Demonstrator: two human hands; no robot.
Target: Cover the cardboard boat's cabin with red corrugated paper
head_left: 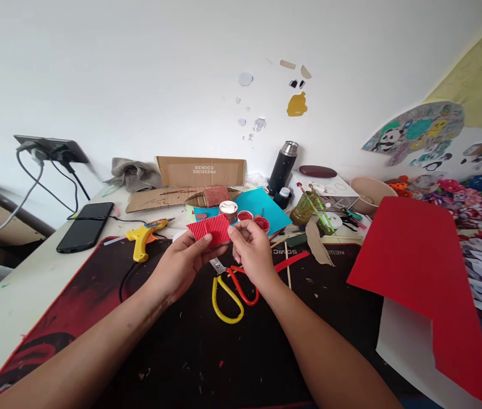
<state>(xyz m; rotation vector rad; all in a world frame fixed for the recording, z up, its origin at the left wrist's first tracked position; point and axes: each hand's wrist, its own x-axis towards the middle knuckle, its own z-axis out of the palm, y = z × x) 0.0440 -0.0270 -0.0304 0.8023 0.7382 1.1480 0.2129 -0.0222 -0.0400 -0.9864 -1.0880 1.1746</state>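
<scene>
A small ridged red piece [210, 228] is held up over the dark mat between both hands. My left hand [187, 255] is closed on its lower left part, thumb on the front. At its right edge, my right hand [251, 247] pinches it with thumb and fingers. Just below the hands lie scissors with one yellow and one orange handle loop [227, 300], their blades partly hidden by the hands. A narrow red strip [292, 262] lies on the mat to the right of my right hand.
A yellow glue gun [142, 241] and a black phone [85, 227] lie at left. Behind the hands are a blue sheet [262, 205], small tubs, cardboard [200, 170] and a black flask [283, 168]. A large red sheet [411, 255] stands out at right.
</scene>
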